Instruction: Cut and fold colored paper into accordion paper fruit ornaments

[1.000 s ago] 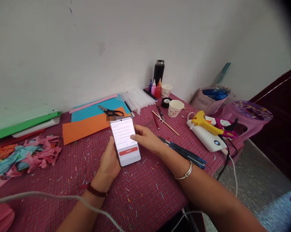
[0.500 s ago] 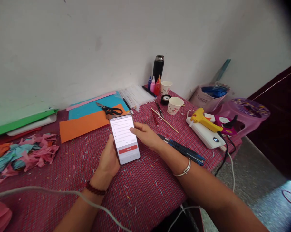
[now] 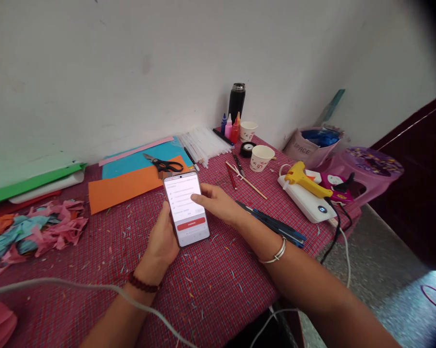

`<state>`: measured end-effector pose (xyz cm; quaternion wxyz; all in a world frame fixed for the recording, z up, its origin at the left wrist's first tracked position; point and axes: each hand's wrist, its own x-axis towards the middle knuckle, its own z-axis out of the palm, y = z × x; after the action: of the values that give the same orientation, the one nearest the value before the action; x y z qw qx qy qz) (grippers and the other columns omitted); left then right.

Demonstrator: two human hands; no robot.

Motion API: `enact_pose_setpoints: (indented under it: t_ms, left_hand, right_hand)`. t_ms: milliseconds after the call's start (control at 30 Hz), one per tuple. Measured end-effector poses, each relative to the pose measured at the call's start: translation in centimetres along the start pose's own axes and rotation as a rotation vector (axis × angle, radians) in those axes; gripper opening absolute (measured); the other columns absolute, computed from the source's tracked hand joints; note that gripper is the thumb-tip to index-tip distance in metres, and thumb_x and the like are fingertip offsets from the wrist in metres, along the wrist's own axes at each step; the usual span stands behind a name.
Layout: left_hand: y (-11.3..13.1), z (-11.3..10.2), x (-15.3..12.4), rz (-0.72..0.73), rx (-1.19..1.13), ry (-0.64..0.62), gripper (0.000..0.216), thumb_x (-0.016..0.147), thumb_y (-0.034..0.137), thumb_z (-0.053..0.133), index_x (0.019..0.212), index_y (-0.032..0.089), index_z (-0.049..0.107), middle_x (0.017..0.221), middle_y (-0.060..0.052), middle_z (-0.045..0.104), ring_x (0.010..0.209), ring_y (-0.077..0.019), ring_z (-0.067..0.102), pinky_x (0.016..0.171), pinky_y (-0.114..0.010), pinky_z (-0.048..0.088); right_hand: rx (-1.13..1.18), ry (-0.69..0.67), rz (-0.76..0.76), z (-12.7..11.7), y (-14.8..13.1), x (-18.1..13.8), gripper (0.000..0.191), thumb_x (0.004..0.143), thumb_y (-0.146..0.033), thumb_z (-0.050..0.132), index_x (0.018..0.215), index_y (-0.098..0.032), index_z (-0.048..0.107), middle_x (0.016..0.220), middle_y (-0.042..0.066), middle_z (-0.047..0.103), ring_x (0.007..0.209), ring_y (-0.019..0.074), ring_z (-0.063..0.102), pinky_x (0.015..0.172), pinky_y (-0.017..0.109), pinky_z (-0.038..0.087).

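Observation:
A smartphone (image 3: 191, 232) is held upright and slightly tilted above the checked tablecloth, its lit screen showing a white page with a red button. My left hand (image 3: 163, 237) wraps around its lower left side, with the thumb along the edge and the other fingers hidden behind. On the opposite side, my right hand (image 3: 218, 203) holds the phone's right edge. Its thumb lies over the middle of the screen, and its other fingers are partly hidden behind the phone. Just beyond the phone are black-handled scissors (image 3: 167, 166) on an orange paper sheet (image 3: 125, 193).
Crumpled paper strips (image 3: 54, 224) lie at left. A white cable (image 3: 105, 288) crosses the foreground. To the right are a paper cup (image 3: 261, 158), a yellow glue gun (image 3: 304, 179) on a white power bank (image 3: 304, 203), and dark blue tools (image 3: 275, 224). Paint bottles (image 3: 228, 129) stand by the wall.
My right thumb has shifted slightly left and down across the screen. Both hands still hold the phone in nearly the same place.

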<state>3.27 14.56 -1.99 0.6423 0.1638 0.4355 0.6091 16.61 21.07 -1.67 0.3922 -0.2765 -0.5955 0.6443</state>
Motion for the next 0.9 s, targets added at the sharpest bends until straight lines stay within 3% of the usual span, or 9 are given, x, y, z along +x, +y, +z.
enact_pose_setpoints:
  t_ms: [367, 567, 700, 800, 900]
  left_hand:
    - [-0.2, 0.1, -0.2, 0.008, -0.008, 0.034, 0.040, 0.090, 0.046, 0.047, 0.110, 0.018, 0.067, 0.106, -0.008, 0.072, 0.104, -0.0265, 0.064, 0.097, -0.043, 0.047]
    - [-0.4, -0.1, 0.0, 0.031, -0.033, -0.013, 0.040, 0.091, 0.046, 0.046, 0.112, 0.017, 0.066, 0.112, -0.009, 0.070, 0.112, -0.0276, 0.060, 0.100, -0.044, 0.044]
    - [-0.2, -0.1, 0.0, 0.011, -0.028, 0.008, 0.041, 0.091, 0.046, 0.046, 0.112, 0.016, 0.065, 0.112, -0.010, 0.070, 0.108, -0.0280, 0.062, 0.097, -0.045, 0.046]
    - [0.2, -0.2, 0.0, -0.015, -0.025, 0.022, 0.044, 0.092, 0.048, 0.042, 0.113, 0.017, 0.065, 0.109, -0.011, 0.070, 0.104, -0.0280, 0.065, 0.094, -0.046, 0.048]
    - [0.7, -0.5, 0.1, -0.019, -0.038, -0.008, 0.050, 0.092, 0.052, 0.036, 0.113, 0.016, 0.064, 0.109, -0.012, 0.070, 0.104, -0.0289, 0.065, 0.093, -0.047, 0.048]
  right_hand:
    - [-0.088, 0.093, 0.040, 0.3, 0.6, 0.1, 0.023, 0.078, -0.026, 0.062, 0.099, -0.017, 0.064, 0.102, 0.007, 0.070, 0.093, 0.0206, 0.064, 0.084, 0.038, 0.051]
    - [-0.008, 0.081, 0.017, 0.2, 0.3, 0.0, 0.029, 0.086, -0.042, 0.054, 0.093, -0.016, 0.066, 0.090, 0.007, 0.071, 0.079, 0.0179, 0.063, 0.080, 0.038, 0.050]
    - [0.018, 0.061, -0.032, 0.0, 0.2, 0.0, 0.036, 0.091, -0.047, 0.045, 0.093, -0.018, 0.067, 0.094, 0.007, 0.070, 0.089, 0.0187, 0.062, 0.086, 0.037, 0.048]
    - [0.007, 0.032, 0.017, -0.1, 0.1, -0.1, 0.040, 0.094, -0.049, 0.038, 0.099, -0.020, 0.066, 0.100, 0.008, 0.069, 0.098, 0.0201, 0.061, 0.086, 0.037, 0.048]
    - [-0.066, 0.006, 0.042, -0.2, 0.0, -0.2, 0.034, 0.094, -0.044, 0.042, 0.100, -0.020, 0.065, 0.102, 0.007, 0.069, 0.100, 0.0196, 0.060, 0.089, 0.037, 0.047]
